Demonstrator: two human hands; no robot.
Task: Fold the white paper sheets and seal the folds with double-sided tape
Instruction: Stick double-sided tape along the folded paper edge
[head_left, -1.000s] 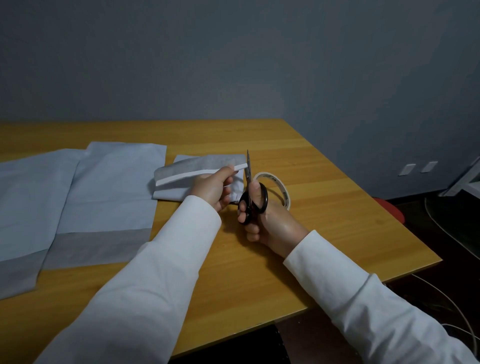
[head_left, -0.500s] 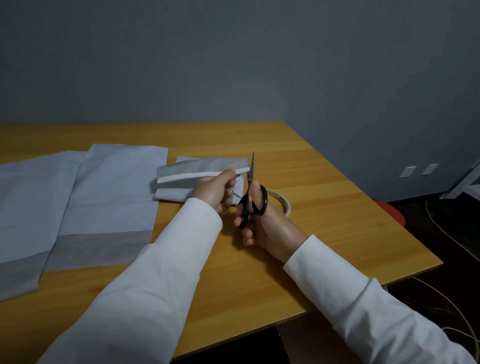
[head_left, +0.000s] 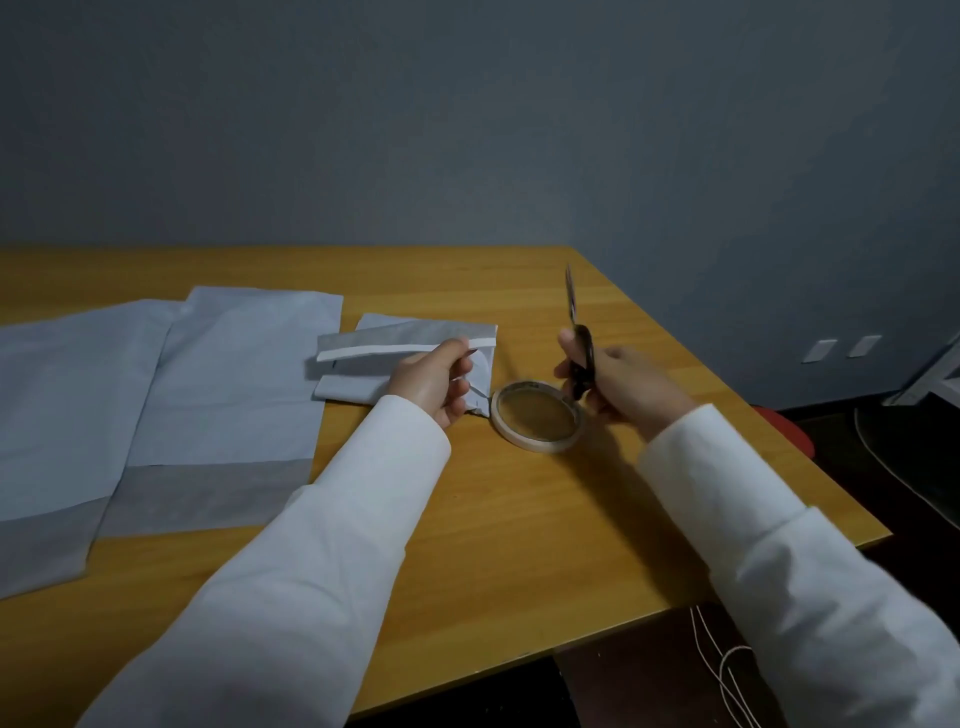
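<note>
White tape strip along the small folded white paper packet (head_left: 405, 345) sits pinched under the left hand (head_left: 434, 379), so press it flat outward from that pinch while the right hand (head_left: 618, 387), curled round the black-handled scissors (head_left: 579, 343), keeps the blades clear.

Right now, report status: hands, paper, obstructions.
Left hand pinches folded paper at the tape strip. Right hand grips scissors, blades up. Tape roll lies between hands.

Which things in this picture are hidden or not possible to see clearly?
Head view only:
- Scissors: handles hidden inside the right hand; blades blurred.
- Folded sheet: the part under the left hand is covered.
- Flat sheets: cut off by the left edge.
- Tape roll: print too small to read.
</note>
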